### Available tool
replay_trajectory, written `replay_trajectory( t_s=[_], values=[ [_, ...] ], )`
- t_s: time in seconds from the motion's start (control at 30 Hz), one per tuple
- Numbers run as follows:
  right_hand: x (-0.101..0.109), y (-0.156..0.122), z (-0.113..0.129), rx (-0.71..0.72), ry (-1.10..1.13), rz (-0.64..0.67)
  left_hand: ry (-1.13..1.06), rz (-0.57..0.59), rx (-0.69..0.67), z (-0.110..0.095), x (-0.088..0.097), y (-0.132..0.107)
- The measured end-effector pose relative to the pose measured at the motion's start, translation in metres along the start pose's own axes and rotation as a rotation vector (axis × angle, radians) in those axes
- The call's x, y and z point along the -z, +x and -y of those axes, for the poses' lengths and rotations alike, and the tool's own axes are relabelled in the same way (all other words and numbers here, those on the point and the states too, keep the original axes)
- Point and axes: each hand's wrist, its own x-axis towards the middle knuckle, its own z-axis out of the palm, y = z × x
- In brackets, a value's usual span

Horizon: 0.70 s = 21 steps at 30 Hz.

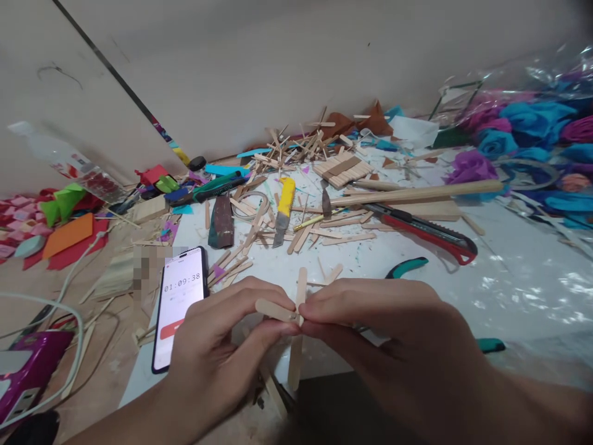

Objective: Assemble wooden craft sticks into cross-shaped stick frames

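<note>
left hand (217,346): fingertips pinched | right hand (384,321): fingertips pinched, meeting left

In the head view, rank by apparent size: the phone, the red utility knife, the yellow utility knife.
1. phone: largest in area, but it lies nearest the camera, so its lead is unsure.
2. red utility knife: longer, but slimmer.
3. yellow utility knife: clearly smallest.

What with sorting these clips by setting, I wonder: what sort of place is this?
Likely a craft worktable: pinched wooden sticks, a scattered stick pile, a yellow utility knife, paper flowers.
</note>
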Motion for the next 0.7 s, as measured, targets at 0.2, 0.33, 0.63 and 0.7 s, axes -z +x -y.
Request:
replay_trajectory(
  t_s=[0.2, 0.33, 0.63, 0.7],
  values=[
    [0.003, 0.003, 0.004, -0.001, 0.035, 0.015, -0.028, -0.014, -0.025, 0.0, 0.004, 0.006],
    [0.004, 0.007, 0.006, -0.018, 0.114, -0.03, -0.059, -0.032, -0.01, 0.001, 0.007, 0.01],
    [0.001, 0.007, 0.003, -0.102, 0.086, -0.128, -0.08, -0.012, 0.004, 0.0, 0.005, 0.009],
    [0.001, 0.007, 0.003, -0.106, 0.102, -0.112, -0.09, -0.008, 0.019, -0.001, 0.006, 0.009]
  ],
)
